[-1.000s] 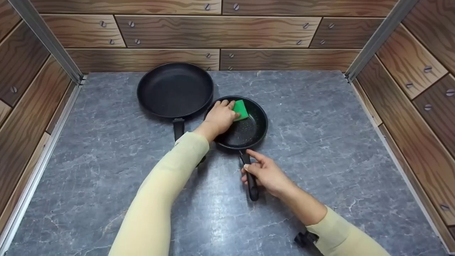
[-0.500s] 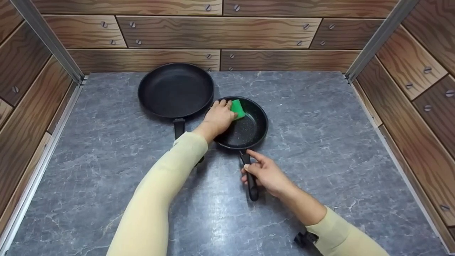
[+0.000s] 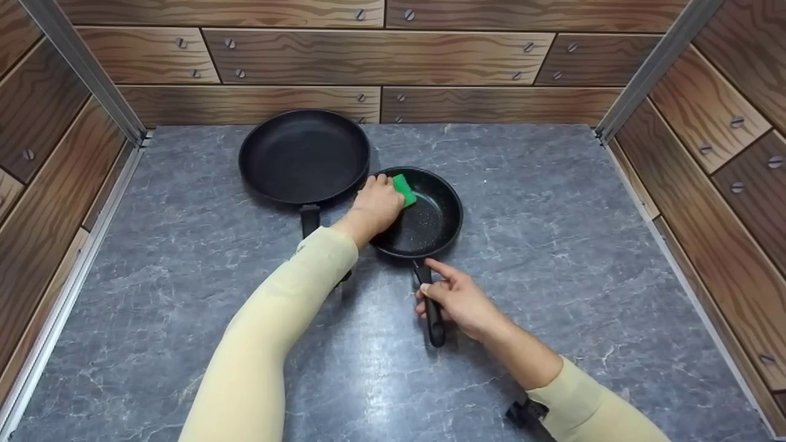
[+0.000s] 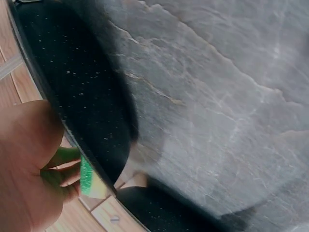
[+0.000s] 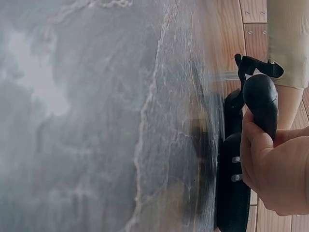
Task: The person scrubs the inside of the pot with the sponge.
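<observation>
My left hand (image 3: pixel 379 204) reaches into the smaller black speckled frying pan (image 3: pixel 430 230) and grips a green sponge (image 3: pixel 404 190) against its upper left inside. In the left wrist view, the sponge (image 4: pixel 87 178) shows a green face and a yellowish side beyond the pan rim, and the fingers bend around it. My right hand (image 3: pixel 460 301) holds the smaller pan's black handle (image 3: pixel 435 325), thumb on top and index finger stretched toward the pan. The right wrist view has this handle (image 5: pixel 260 99) end-on in the fingers.
A larger black frying pan (image 3: pixel 304 156) lies behind and left, close against the smaller one, its handle (image 3: pixel 310 221) partly hidden under the left forearm. Wood-patterned walls (image 3: pixel 381 56) border the grey marbled table (image 3: pixel 552 245) at the back and both sides.
The left hand has slid the sponge a short way left inside the smaller pan. The fingers look more bent than before. The right hand and both pans stay nearly still.
</observation>
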Demonstrator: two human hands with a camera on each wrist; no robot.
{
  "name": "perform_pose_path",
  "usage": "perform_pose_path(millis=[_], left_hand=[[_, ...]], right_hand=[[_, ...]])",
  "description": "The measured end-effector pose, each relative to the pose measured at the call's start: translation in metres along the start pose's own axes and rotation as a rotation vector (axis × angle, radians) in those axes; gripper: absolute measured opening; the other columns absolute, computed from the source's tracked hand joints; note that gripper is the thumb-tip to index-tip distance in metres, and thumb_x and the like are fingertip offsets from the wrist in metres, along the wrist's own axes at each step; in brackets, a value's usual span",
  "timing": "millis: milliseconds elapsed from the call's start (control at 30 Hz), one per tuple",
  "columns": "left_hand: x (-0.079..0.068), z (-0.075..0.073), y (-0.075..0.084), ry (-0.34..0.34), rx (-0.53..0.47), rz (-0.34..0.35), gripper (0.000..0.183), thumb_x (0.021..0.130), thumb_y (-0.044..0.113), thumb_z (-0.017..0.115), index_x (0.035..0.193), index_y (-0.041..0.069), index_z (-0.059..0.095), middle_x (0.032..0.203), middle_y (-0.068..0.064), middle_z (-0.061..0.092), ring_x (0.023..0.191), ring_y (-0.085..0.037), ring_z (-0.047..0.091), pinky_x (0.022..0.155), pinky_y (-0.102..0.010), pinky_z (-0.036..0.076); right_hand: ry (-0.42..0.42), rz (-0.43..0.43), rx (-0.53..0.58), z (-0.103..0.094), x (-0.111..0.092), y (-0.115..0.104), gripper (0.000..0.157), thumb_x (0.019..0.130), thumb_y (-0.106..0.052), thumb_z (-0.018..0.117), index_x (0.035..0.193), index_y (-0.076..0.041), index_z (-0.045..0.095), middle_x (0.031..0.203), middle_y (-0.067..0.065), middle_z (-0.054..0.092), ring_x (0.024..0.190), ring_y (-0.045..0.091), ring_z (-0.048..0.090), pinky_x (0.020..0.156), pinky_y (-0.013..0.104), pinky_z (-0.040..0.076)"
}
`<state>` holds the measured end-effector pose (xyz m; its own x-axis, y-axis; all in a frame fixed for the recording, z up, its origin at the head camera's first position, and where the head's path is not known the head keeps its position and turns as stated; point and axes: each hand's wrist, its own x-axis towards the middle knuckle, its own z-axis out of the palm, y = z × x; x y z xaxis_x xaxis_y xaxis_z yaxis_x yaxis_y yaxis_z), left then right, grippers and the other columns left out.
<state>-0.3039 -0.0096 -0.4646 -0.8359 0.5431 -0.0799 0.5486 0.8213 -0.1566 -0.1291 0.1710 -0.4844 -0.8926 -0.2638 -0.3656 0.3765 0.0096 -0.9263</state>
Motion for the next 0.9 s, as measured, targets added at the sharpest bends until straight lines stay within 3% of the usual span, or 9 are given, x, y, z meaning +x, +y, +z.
perform_pose_path(millis=[367, 900], left_hand=[[-0.003, -0.005, 0.004, -0.063, -0.003, -0.028, 0.033, 0.111, 0.012, 0.048, 0.124, 0.011, 0.078, 0.128, -0.017, 0.071, 0.119, -0.040, 0.057, 0.105, -0.052, 0.045], [-0.017, -0.020, 0.003, -0.181, -0.042, 0.024, 0.029, 0.106, 0.012, 0.059, 0.132, 0.007, 0.072, 0.136, -0.017, 0.067, 0.122, -0.043, 0.059, 0.107, -0.054, 0.047]], right_hand=[[0.006, -0.002, 0.006, 0.001, 0.002, -0.001, 0.072, 0.104, 0.001, 0.055, 0.167, 0.003, 0.020, 0.101, 0.021, 0.070, 0.076, 0.018, 0.072, 0.075, 0.036, 0.064], [-0.002, 0.005, -0.010, 0.001, 0.001, 0.000, 0.072, 0.105, 0.000, 0.055, 0.167, 0.003, 0.019, 0.100, 0.019, 0.070, 0.075, 0.017, 0.072, 0.075, 0.037, 0.064]])
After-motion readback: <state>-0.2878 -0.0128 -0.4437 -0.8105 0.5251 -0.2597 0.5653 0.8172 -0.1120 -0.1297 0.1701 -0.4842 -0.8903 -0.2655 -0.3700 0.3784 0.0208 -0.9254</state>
